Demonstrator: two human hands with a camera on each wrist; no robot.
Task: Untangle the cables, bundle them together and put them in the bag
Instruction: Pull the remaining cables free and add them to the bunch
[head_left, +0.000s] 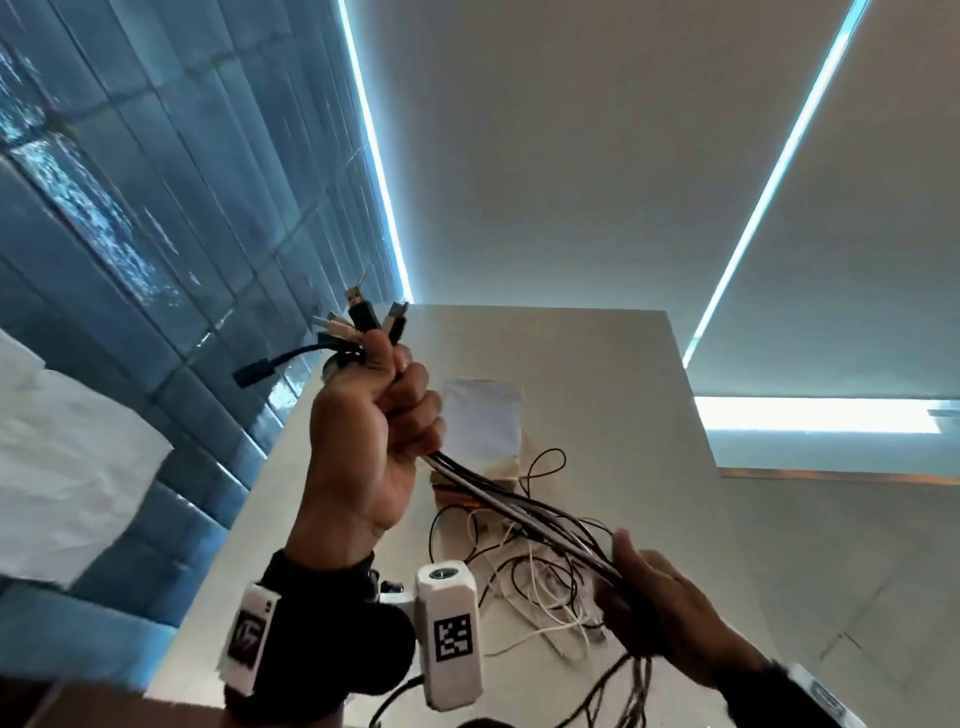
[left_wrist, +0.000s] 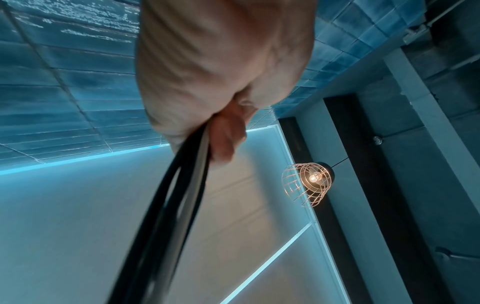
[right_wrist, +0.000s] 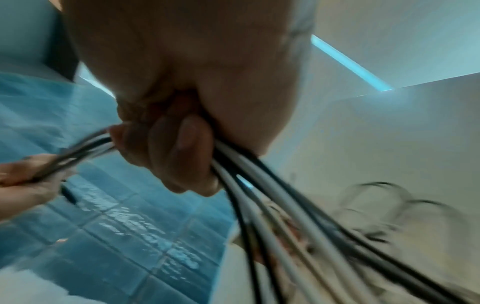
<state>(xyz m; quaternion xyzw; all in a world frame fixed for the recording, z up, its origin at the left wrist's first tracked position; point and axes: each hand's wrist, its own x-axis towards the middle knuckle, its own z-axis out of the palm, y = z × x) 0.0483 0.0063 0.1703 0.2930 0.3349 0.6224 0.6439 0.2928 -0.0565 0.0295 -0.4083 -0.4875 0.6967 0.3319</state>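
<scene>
My left hand (head_left: 379, 426) is raised above the white table (head_left: 597, 374) and grips a bundle of black, grey and white cables (head_left: 519, 509) just below their plugs (head_left: 363, 317), which stick out above the fist. The bundle slopes down to the right into my right hand (head_left: 660, 603), whose fingers curl round it. The loose cable ends (head_left: 524, 587) lie tangled on the table and hang off below my right hand. In the left wrist view my left hand (left_wrist: 221, 72) clasps dark cables (left_wrist: 176, 195). The right wrist view shows my right hand (right_wrist: 182, 102) wrapped round several cables (right_wrist: 272, 195). A white bag-like thing (head_left: 483, 415) lies farther back on the table.
A blue tiled wall (head_left: 156, 208) runs along the table's left side. A crumpled white sheet (head_left: 62, 467) lies at the left. Something yellow-orange (head_left: 462, 493) sits under the cables near the white thing. A wire cage lamp (left_wrist: 306, 183) hangs overhead.
</scene>
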